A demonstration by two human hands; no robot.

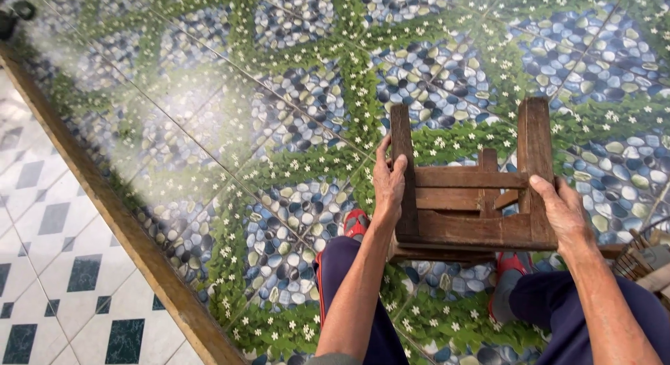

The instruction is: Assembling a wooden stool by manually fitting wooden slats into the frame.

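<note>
Overhead, left hand (388,182) and right hand (564,210) each clasp the seemingly upturned wooden stool (469,197).

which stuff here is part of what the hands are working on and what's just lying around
In hand:
- wooden stool, legs pointing up
- left hand gripping one leg
- right hand gripping the opposite side

Lying about:
- wooden clutter at the right edge
- dark object in the top left corner

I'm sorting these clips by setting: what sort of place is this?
Probably a home porch or entry floor: pebble-and-leaf patterned floor tiles, a wooden threshold strip beside checkered tiles, and a person gripping an upturned wooden stool.
</note>
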